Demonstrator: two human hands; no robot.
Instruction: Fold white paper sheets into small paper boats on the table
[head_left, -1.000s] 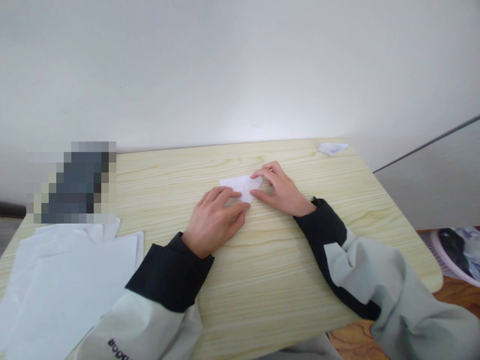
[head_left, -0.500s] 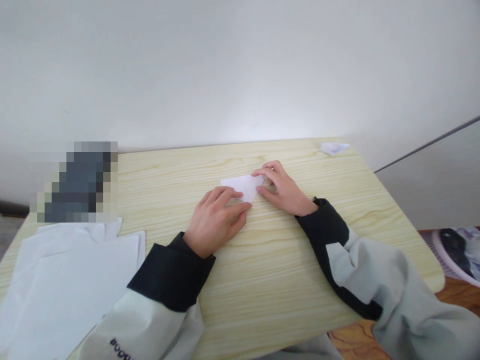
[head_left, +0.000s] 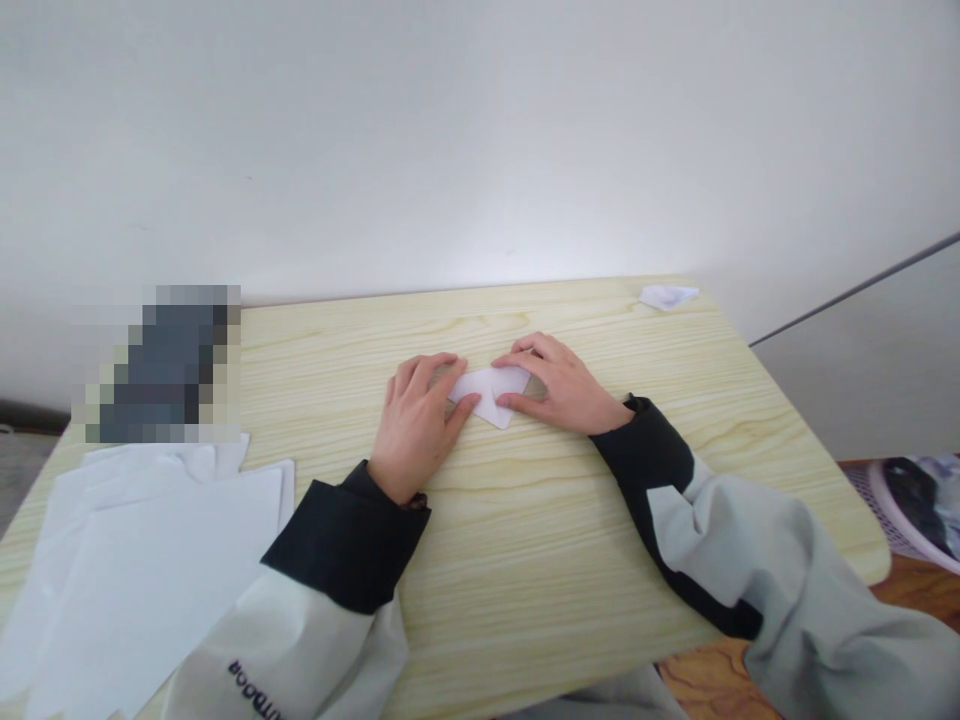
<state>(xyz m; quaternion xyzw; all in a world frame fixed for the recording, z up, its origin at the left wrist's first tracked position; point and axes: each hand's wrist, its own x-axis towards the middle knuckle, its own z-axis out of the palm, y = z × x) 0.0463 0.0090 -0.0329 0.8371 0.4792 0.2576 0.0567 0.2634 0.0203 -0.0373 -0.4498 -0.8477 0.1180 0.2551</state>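
Observation:
A small piece of folded white paper (head_left: pixel 491 388) lies on the middle of the wooden table (head_left: pixel 540 560), with one corner pointing toward me. My left hand (head_left: pixel 421 420) grips its left end, the thumb on the near edge and the fingers on the far edge. At the right end my right hand (head_left: pixel 559 385) pinches the paper between thumb and forefinger. Parts of both ends are covered by my fingers.
Several white sheets (head_left: pixel 165 560) lie stacked at the table's left. Beyond them sits a dark pixelated object (head_left: pixel 165 370). A folded white paper piece (head_left: pixel 667 297) rests at the back right corner. A pink basket (head_left: pixel 892 520) stands on the floor to the right.
My left hand has shifted up and left to the paper's left end. The paper has come slightly nearer and turned, its corner now pointing toward me. My right hand has moved slightly down.

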